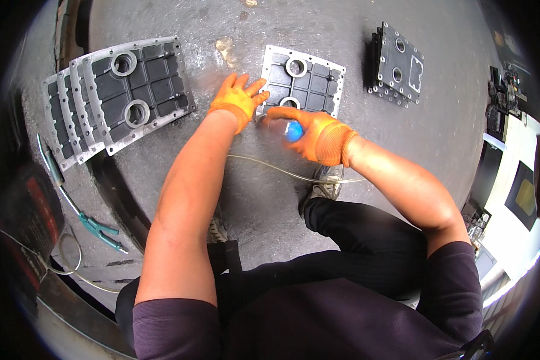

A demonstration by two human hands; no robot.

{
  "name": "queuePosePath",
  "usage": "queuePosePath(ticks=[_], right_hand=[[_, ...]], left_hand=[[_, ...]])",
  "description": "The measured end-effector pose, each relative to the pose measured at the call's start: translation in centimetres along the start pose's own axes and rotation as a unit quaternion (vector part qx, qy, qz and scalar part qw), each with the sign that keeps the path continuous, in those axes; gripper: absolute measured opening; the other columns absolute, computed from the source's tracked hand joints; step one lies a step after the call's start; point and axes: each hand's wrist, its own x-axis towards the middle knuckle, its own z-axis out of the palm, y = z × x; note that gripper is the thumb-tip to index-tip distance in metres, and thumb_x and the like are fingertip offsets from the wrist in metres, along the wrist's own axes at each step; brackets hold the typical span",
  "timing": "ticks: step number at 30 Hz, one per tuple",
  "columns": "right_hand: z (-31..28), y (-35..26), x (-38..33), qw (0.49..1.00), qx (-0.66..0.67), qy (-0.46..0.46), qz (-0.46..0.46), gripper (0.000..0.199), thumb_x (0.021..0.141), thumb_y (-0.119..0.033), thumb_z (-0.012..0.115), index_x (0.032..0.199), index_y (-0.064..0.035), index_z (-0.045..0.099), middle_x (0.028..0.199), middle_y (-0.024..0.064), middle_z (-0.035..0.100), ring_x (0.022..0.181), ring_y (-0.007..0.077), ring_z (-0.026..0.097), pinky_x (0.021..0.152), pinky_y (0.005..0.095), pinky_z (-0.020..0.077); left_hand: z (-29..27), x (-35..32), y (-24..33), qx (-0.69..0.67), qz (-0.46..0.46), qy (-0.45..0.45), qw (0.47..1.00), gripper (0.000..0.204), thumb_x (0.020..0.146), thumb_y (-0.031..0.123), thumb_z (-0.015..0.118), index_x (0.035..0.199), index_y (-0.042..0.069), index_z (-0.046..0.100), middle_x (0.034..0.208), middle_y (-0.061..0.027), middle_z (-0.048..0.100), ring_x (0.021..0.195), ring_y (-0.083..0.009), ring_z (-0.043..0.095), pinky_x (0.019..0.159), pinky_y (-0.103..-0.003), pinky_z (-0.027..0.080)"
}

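My left hand (236, 101), in an orange glove, has its fingers spread against the left edge of a grey cast-metal cover plate (311, 78). The plate has two round holes, ribbed pockets and a bright rim with bolt holes. My right hand (323, 137), gloved alike, is wrapped round a hand tool with a blue body (293, 131) at the plate's near left corner. The tool's working end is blurred, so its exact kind is unclear. My right hand hides part of the plate's near edge.
Several similar plates (132, 90) overlap at the left. A darker stack of plates (399, 66) stands at the far right. A thin clear hose (276, 167) crosses near my shoe (325, 187). A green air blow gun (99, 231) lies at the lower left.
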Motion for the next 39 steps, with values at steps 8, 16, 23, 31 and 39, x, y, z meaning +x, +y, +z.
queuePosePath(ticks=[8, 16, 23, 31, 39], right_hand=[[-0.5, -0.8, 1.0, 0.999, 0.001, 0.018, 0.043, 0.062, 0.095, -0.02, 0.076, 0.155, -0.0284, 0.062, 0.113, 0.0152, 0.079, 0.098, 0.0311, 0.077, 0.092, 0.0413, 0.0595], [-0.5, -3.2, 1.5, 0.993, -0.091, -0.039, 0.066, 0.063, 0.098, -0.02, 0.071, 0.158, -0.0309, 0.057, 0.107, 0.0173, 0.077, 0.095, 0.0368, 0.076, 0.089, 0.0454, 0.0593], [-0.5, 0.3, 0.4, 0.999, 0.025, 0.019, 0.018, 0.064, 0.095, -0.019, 0.078, 0.157, -0.0281, 0.06, 0.119, 0.0041, 0.079, 0.098, 0.0201, 0.074, 0.091, 0.0361, 0.0598], [-2.2, 1.7, -1.4, 0.969, 0.223, 0.094, 0.058, 0.068, 0.098, -0.019, 0.082, 0.161, -0.0224, 0.056, 0.088, 0.0009, 0.071, 0.073, 0.0065, 0.062, 0.065, 0.0266, 0.0527], [-2.5, 0.2, 0.7, 0.959, 0.261, 0.059, 0.093, 0.063, 0.097, -0.008, 0.074, 0.157, -0.0169, 0.058, 0.12, -0.0048, 0.08, 0.082, 0.0027, 0.061, 0.074, 0.0226, 0.0535]], left_hand=[[-0.3, -0.1, -0.3, -0.043, 0.005, -0.004, 0.999, 0.083, 0.097, 0.011, 0.07, 0.171, 0.034, 0.041, 0.18, 0.0004, 0.036, 0.167, -0.0295, 0.029, 0.139, -0.05, 0.016], [1.8, 0.5, -0.5, -0.045, 0.013, 0.035, 0.998, 0.062, 0.104, 0.02, 0.061, 0.164, 0.031, 0.052, 0.18, 0.0017, 0.035, 0.166, -0.0318, 0.031, 0.138, -0.053, 0.018], [3.9, 0.9, 0.1, -0.131, -0.016, 0.14, 0.981, 0.065, 0.101, 0.027, 0.069, 0.164, 0.024, 0.053, 0.176, -0.0001, 0.042, 0.165, -0.0336, 0.031, 0.137, -0.054, 0.02], [5.6, 0.4, 5.6, -0.247, -0.3, 0.223, 0.894, 0.102, 0.086, 0.06, 0.084, 0.164, 0.005, 0.047, 0.173, -0.0172, 0.042, 0.163, -0.0376, 0.031, 0.134, -0.056, 0.019], [2.2, 0.8, 6.4, -0.211, -0.405, 0.077, 0.886, 0.115, 0.088, 0.069, 0.08, 0.173, 0.011, 0.03, 0.181, -0.017, 0.025, 0.168, -0.0388, 0.018, 0.136, -0.056, 0.009]])
